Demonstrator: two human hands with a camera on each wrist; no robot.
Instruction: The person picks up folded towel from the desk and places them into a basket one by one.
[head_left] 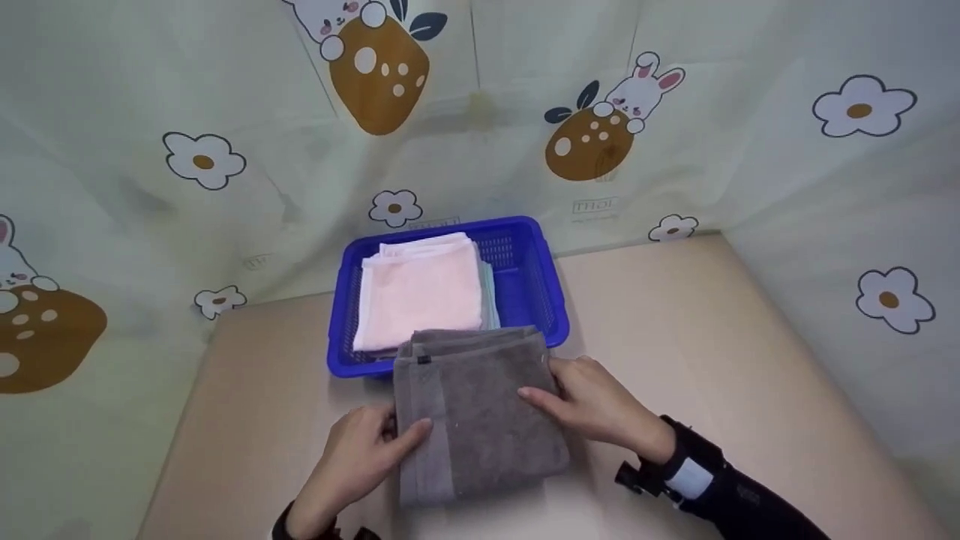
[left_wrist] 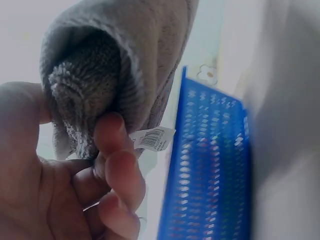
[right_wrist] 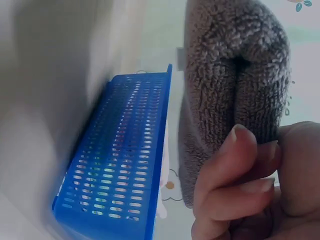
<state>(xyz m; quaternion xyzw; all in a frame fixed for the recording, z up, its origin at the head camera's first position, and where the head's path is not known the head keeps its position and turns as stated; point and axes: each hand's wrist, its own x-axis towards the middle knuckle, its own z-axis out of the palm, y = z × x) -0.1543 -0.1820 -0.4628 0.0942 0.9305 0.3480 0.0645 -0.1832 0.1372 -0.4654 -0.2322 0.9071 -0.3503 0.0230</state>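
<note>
A folded grey towel (head_left: 495,420) is held up between both hands, its far edge overlapping the near rim of a blue plastic basket (head_left: 561,307). My left hand (head_left: 352,457) grips the towel's left side, thumb on top and fingers underneath. On the opposite side my right hand (head_left: 600,401) pinches the edge the same way. In the left wrist view a white label (left_wrist: 154,139) with a barcode sticks out from the towel. Inside the basket lies a folded pink towel (head_left: 424,292), with a light teal cloth (head_left: 490,296) showing at its right edge.
The basket stands at the back of a beige tabletop (head_left: 660,322), against a pale curtain (head_left: 495,165) printed with flowers and rabbits. That curtain also rises on both sides of the table. The basket's right part shows its bare blue floor.
</note>
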